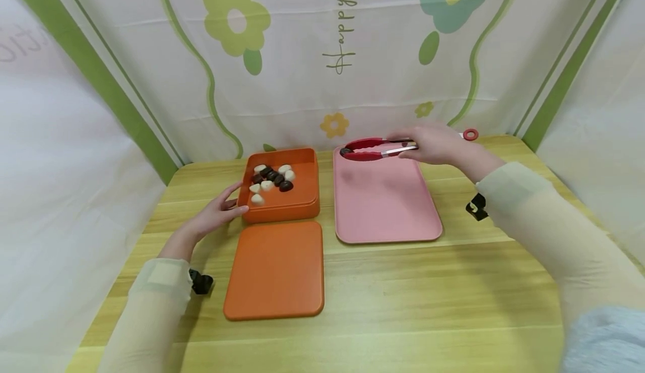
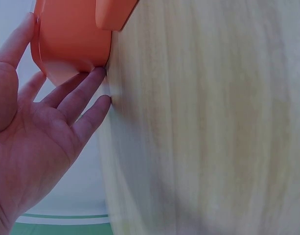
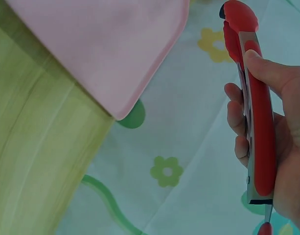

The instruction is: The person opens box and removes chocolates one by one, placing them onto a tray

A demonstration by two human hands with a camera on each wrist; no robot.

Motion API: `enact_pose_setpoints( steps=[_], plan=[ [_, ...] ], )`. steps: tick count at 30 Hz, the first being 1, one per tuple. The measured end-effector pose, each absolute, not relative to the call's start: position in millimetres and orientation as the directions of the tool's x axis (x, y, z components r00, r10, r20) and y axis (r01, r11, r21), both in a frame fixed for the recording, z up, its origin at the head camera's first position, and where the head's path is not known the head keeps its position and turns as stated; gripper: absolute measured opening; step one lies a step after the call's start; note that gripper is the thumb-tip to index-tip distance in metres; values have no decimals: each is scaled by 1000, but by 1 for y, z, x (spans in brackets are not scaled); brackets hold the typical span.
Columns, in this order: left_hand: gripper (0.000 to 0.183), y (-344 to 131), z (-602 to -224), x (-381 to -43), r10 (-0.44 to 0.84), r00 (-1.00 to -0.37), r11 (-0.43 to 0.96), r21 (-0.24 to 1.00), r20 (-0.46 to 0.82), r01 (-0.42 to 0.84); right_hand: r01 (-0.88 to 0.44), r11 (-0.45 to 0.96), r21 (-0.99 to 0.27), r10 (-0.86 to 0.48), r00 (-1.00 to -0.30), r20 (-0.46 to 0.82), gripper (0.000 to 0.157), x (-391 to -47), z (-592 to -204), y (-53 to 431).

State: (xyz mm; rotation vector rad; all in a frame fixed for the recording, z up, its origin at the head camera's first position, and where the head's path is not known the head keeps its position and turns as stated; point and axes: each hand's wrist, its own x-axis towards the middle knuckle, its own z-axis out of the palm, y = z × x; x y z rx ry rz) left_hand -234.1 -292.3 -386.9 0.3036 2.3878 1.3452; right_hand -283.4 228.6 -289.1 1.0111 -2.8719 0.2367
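At the near side, two pale sleeves [image 1: 151, 300] reach over the wooden table [image 1: 403, 294]. On the left part of this table lies an orange lid [image 1: 275, 272], flat. Just beyond the lid is the left hand [image 1: 215, 216]; its fingers are spread and they touch the left side of the orange box [image 1: 282, 213], with the thumb at its near left corner. The hand does not pinch the box, only rests on it.

The box stands open, and inside, more to its left half, several white pieces [image 1: 266, 185] and dark pieces [image 1: 286, 186] lie together. To the right of the box, and apart from it, is the pink tray [image 1: 388, 210].

Over the far part of the tray, the right hand [image 1: 434, 143] holds the red tongs [image 1: 363, 156], its fingers wrapped around the handles. The tips of the tongs pinch one dark lump [image 1: 345, 152], above the far left corner of the tray. Farthest is a white cloth [image 1: 297, 82] with printed flowers.
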Motion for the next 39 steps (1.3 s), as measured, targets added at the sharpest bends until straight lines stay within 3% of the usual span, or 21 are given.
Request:
enact_pose_setpoints(
  steps=[15, 28, 39],
  plan=[
    [80, -294, -391, -236, 372, -905, 511, 859, -205, 15, -550, 827, -117, -544, -835, 82, 44, -306, -312, 240],
    [80, -294, -389, -236, 370, -907, 515, 857, -201, 21, -565, 809, -159, -567, -823, 40, 43, -321, -335, 219],
    [80, -293, -389, -236, 363, -909, 527, 850, -204, 20, -497, 860, -113, -501, -865, -8, 46, -326, -339, 207]
  ],
)
